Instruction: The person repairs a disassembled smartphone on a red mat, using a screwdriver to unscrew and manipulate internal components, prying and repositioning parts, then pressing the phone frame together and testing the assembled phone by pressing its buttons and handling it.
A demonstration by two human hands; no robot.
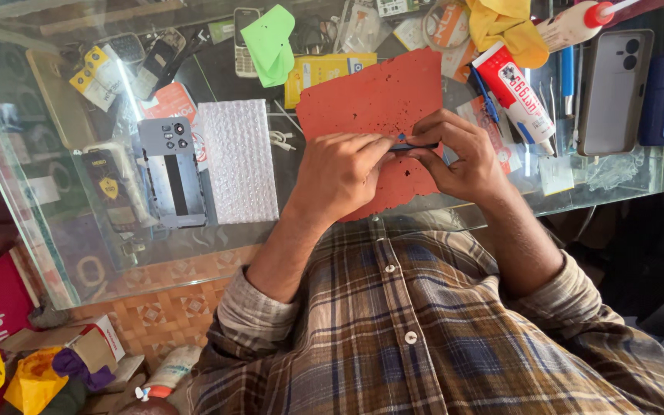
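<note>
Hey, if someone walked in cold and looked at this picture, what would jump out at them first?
Probably the speckled red-orange work mat at the centre of the glass counter, where the left hand and right hand pinch a thin dark flat part with a small blue piece. Left of it lie a bubble-wrap sheet and a grey phone frame; a red-and-white glue tube lies to the right.

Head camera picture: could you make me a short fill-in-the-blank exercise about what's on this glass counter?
1. Both hands, the left hand and the right hand, work over a ____ mat.
2. The sheet of bubble wrap lies just right of a grey phone ____.
3. The crumpled cloth at the top is ____.
4. The person's shirt has a ____ pattern.

Missing words: red; frame; yellow; plaid
</note>
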